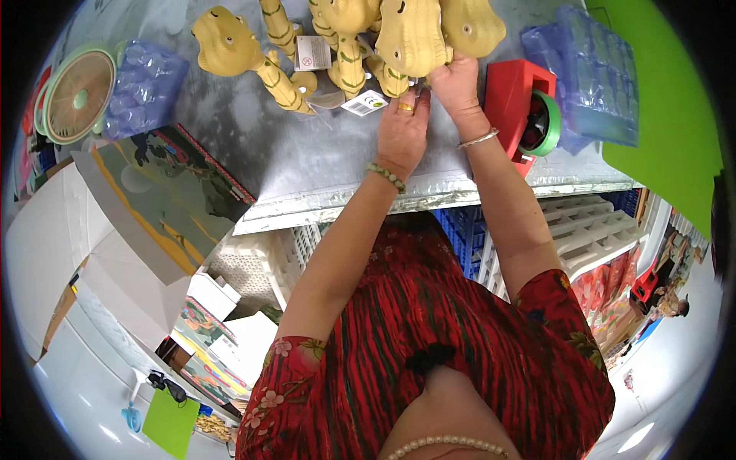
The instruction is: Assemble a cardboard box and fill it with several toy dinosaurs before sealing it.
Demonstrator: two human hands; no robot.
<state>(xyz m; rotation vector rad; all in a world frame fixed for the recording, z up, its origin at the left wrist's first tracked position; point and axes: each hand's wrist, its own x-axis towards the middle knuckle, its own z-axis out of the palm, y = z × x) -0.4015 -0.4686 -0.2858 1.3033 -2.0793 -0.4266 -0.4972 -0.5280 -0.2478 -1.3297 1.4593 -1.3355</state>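
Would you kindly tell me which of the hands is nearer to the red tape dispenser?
Right: the right hand is just left of the red tape dispenser; the left hand is farther left.

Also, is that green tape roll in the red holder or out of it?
In, it seems: the green tape roll sits within the red holder, whose plastic shows above, left of and below it.

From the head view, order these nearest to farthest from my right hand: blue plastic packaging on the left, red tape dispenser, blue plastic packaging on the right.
From your right hand:
1. Red tape dispenser, just right.
2. Right-hand blue plastic packaging, beyond the dispenser.
3. Left-hand blue plastic packaging, far left.
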